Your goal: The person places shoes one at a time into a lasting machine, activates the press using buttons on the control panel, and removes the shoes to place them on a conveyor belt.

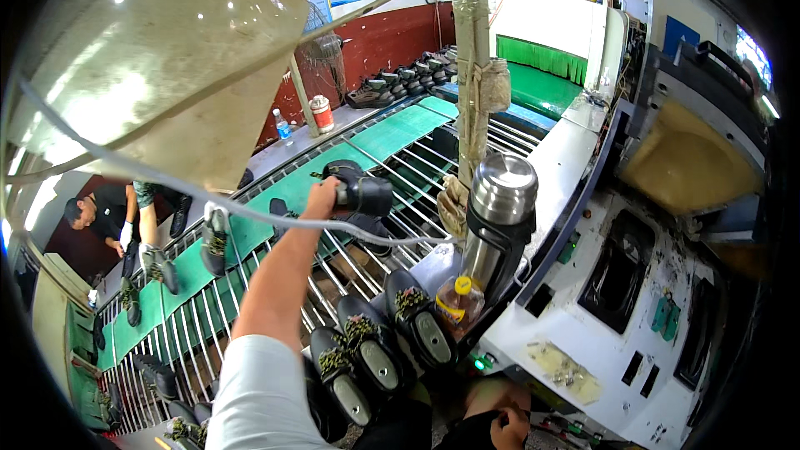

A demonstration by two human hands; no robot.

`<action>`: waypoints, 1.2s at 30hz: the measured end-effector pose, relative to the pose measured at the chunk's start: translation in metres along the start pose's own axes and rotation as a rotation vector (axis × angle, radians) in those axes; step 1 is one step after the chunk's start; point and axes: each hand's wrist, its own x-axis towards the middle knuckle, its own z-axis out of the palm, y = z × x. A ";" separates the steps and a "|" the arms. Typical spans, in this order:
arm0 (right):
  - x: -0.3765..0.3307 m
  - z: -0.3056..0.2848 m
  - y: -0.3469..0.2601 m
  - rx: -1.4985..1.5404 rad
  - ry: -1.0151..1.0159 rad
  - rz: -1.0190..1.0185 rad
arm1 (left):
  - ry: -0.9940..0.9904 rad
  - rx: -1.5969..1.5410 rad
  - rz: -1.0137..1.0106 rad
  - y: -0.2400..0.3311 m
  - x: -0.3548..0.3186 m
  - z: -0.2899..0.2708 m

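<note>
From the head camera, the left hand [323, 197] is reaching out over the rod conveyor [350, 258], its fingers clenched around the heel end of a black shoe [360, 193], which is hanging just above the rods beside the green belt [333, 168]. The right hand [508, 427] is resting low at the bottom edge, near the person's body; whether its fingers are closed or loose cannot be told, and it seems to be holding nothing.

Three more black shoes [371, 354] are lying sole-up in a row on the near edge of the surface, just beside a steel flask [497, 217] and a small yellow-capped bottle [458, 300].

To handle the shoe well, the grip looks best kept firm at the heel, with the sole level, so it lies across several rods and the toe is not dipping into a gap. The hanging cable [250, 210] is crossing close to the forearm, so the arm should probably stay clear of it.
</note>
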 end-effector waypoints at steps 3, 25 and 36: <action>0.001 -0.001 -0.007 -0.117 0.063 -0.095 | 0.009 0.012 -0.076 -0.038 0.031 0.076; 0.008 -0.003 -0.021 -0.111 -0.021 0.063 | 0.221 -0.142 -0.212 -0.174 0.089 -0.217; -0.004 -0.006 -0.031 -0.025 -0.036 0.105 | -0.127 -0.355 -0.453 -0.109 -0.055 -0.198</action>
